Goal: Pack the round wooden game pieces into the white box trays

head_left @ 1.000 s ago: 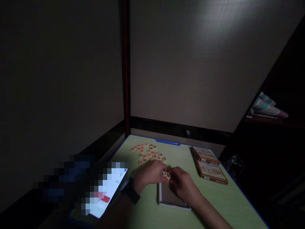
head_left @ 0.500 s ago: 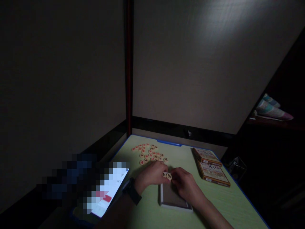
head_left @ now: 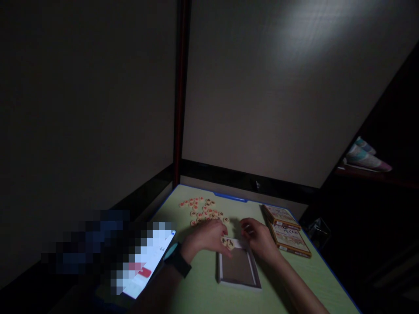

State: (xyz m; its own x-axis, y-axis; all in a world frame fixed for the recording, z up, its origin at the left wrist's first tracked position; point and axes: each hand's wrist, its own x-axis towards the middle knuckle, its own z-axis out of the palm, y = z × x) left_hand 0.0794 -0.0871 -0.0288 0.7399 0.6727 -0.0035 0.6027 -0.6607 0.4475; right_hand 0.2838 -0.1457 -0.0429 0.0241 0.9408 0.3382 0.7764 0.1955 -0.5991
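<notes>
My left hand [head_left: 209, 237], with a dark watch on its wrist, grips two round Chinese chess pieces [head_left: 228, 243] with dark characters between thumb and fingers. It is over the left far part of a shallow open box [head_left: 237, 267] with a white rim and brown bottom. To the right, my right hand [head_left: 259, 239] hovers by the box's far right corner, fingers loosely curved and apart, and nothing shows in them. Beyond my left hand, several more Chinese chess pieces [head_left: 206, 212], red and dark lettered, lie loose on the green table [head_left: 193, 288].
Two printed boxes [head_left: 291, 237] lie overlapping near the table's right edge. On the left a lit phone screen [head_left: 147, 268], partly pixelated, leans at the table's side. A wall [head_left: 255, 109] stands behind the table.
My right hand has drawn away from my left hand and the pieces, to the right and slightly up. More of the box's inside now shows. My left hand still grips the pieces.
</notes>
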